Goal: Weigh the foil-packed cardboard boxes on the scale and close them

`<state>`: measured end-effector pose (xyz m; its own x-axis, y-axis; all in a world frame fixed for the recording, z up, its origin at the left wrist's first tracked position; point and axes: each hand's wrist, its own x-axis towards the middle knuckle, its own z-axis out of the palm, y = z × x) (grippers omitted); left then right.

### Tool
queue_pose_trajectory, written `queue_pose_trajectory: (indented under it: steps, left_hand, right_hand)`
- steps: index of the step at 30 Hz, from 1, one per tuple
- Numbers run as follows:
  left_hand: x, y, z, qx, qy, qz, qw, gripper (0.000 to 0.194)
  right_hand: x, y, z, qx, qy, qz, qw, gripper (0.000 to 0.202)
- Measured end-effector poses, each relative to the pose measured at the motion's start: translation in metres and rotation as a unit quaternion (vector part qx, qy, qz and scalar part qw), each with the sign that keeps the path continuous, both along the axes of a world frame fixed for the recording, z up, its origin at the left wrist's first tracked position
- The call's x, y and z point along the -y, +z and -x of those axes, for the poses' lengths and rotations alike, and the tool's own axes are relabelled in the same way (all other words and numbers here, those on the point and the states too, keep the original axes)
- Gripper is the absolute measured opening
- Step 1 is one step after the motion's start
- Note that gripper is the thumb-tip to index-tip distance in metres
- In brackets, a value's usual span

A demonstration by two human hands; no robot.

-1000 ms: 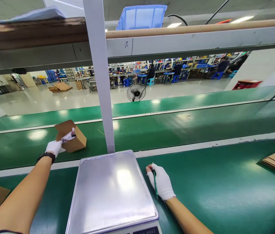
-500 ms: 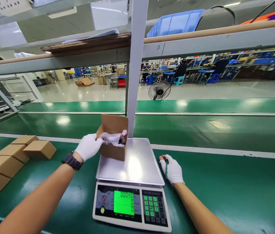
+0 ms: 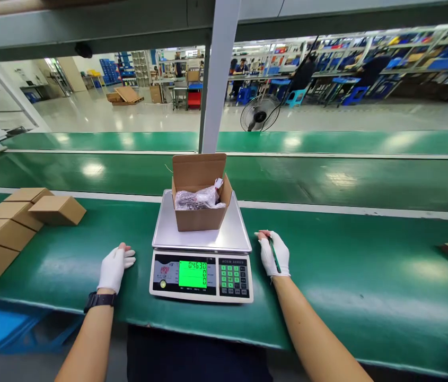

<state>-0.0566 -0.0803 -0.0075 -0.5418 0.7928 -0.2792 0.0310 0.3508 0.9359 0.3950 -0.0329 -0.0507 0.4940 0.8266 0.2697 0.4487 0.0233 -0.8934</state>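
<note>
Open carton on digital scale, untouched, likely for a clean reading. Left hand empty, fingers loosely spread; right hand curled round green pen.

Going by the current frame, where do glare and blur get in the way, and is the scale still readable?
Head view: bright reflections on the green belt and a broad sheen on the table; head view: softness and stretching toward the edges, as on the blue stool; head view: the scale's display is clear enough to make out its top-line digits.
</note>
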Motion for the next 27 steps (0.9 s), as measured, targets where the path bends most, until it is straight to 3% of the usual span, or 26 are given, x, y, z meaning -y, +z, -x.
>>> queue_pose_trajectory:
  steps: [2, 5, 8, 10, 14, 17, 20, 23, 25, 27]
  left_hand:
    - [0.009, -0.008, 0.0, 0.0, -0.016, -0.007, 1.0, 0.033]
    - [0.012, -0.008, -0.002, -0.019, -0.023, -0.004, 1.0, 0.034]
    - [0.01, -0.006, -0.002, -0.02, -0.026, 0.0, 0.999, 0.034]
    - [0.01, -0.006, -0.003, -0.016, -0.025, -0.003, 1.0, 0.035]
    - [0.011, -0.006, -0.001, 0.004, -0.023, -0.005, 1.0, 0.034]
    - [0.007, 0.001, 0.003, 0.026, -0.034, 0.009, 0.999, 0.032]
    - [-0.007, 0.025, -0.001, 0.039, -0.051, -0.023, 0.998, 0.035]
    - [-0.023, 0.073, -0.027, 0.01, -0.116, -0.131, 0.984, 0.049]
    - [-0.033, 0.11, -0.055, -0.048, -0.194, -0.209, 0.957, 0.053]
    - [-0.04, 0.14, -0.083, -0.167, -0.252, -0.259, 0.917, 0.049]
  right_hand:
    - [0.006, 0.0, 0.002, -0.026, 0.003, -0.008, 1.0, 0.04]
    - [0.01, 0.004, 0.003, -0.079, 0.004, 0.019, 0.997, 0.046]
    - [0.011, 0.014, 0.002, -0.107, -0.005, 0.077, 0.991, 0.049]
    - [0.011, 0.025, -0.001, -0.117, 0.002, 0.075, 0.99, 0.052]
    - [0.008, 0.062, -0.007, -0.118, 0.024, 0.014, 0.993, 0.053]
    - [0.008, 0.109, -0.002, -0.101, 0.037, -0.038, 0.994, 0.056]
    - [0.016, 0.165, 0.026, -0.103, 0.079, -0.126, 0.983, 0.048]
    - [0.028, 0.212, 0.076, -0.109, 0.183, -0.194, 0.958, 0.034]
    - [0.03, 0.23, 0.113, -0.096, 0.273, -0.197, 0.937, 0.033]
    - [0.025, 0.238, 0.143, -0.057, 0.321, -0.18, 0.928, 0.037]
